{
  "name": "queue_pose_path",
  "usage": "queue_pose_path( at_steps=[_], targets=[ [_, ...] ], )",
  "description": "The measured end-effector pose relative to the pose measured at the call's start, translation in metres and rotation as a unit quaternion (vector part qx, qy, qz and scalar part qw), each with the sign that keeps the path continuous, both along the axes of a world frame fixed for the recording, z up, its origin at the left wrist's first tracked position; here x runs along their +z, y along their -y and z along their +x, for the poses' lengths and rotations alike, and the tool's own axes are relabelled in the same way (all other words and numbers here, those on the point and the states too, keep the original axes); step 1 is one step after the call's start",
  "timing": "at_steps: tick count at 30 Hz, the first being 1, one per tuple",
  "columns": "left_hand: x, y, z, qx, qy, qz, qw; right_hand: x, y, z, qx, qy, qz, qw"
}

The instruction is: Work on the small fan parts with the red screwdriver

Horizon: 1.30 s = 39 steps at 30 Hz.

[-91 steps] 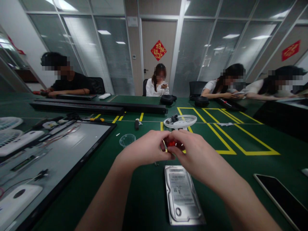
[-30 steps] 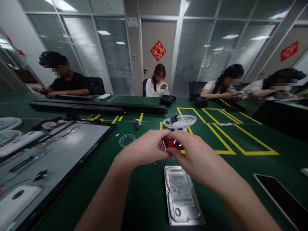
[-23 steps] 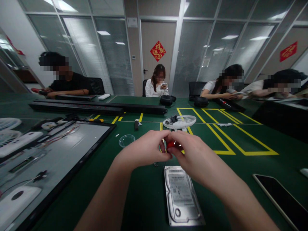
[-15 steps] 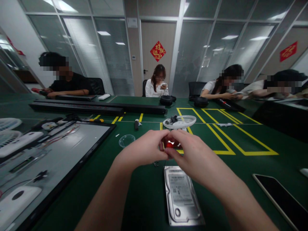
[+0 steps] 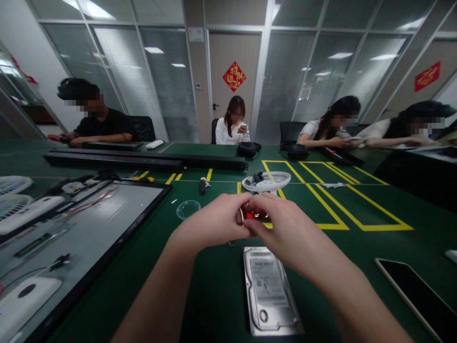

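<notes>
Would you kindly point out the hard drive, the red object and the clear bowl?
Hard drive (image 5: pixel 271 288), head view: on its label.
Red object (image 5: pixel 250 216), head view: on its visible part.
Clear bowl (image 5: pixel 187 210), head view: on its inside.

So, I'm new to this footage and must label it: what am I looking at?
No machine here, just a person's bare left hand and right hand. A camera worn on their head looks forward and down at them. The hands meet around a small red thing, mostly hidden; the right hand seems to pinch it. On the green table lie a silver hard drive, a phone, a clear dish, a white basket and, at left, a flat panel bearing parts. Other people sit opposite.
</notes>
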State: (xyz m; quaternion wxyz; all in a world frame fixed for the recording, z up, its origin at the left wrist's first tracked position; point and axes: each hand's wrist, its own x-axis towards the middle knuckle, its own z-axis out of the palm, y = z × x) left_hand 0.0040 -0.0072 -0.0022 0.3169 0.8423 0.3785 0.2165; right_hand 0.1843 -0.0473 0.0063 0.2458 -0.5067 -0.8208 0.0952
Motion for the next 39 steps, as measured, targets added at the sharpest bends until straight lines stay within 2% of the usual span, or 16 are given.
queue_pose_path(
  at_steps=[6, 14, 20, 26, 33, 39],
  targets=[
    [0.0015, 0.0013, -0.0011, -0.007, -0.002, 0.018, 1.000, -0.0014, -0.0005, 0.0048, 0.041, -0.009, -0.001, 0.999],
    [0.0000, -0.0010, -0.0011, -0.009, 0.000, 0.003, 1.000, 0.0020, 0.0012, 0.0023, 0.023, 0.005, -0.004, 1.000],
    [0.0017, 0.0008, -0.0017, -0.006, -0.001, 0.036, 0.999, 0.0017, 0.0008, 0.0035, 0.052, -0.014, -0.009, 0.998],
    [-0.0005, -0.0011, -0.0010, -0.009, 0.014, -0.006, 1.000, 0.0042, 0.0015, 0.0016, 0.013, -0.014, -0.002, 1.000],
    [0.0012, 0.0002, -0.0017, -0.011, -0.004, 0.045, 0.999, 0.0025, 0.0011, 0.0025, 0.053, -0.028, -0.003, 0.998],
    [0.0008, -0.0005, -0.0003, 0.000, -0.001, 0.001, 1.000, 0.0014, 0.0003, 0.0019, 0.012, -0.007, 0.012, 1.000]
  ],
)
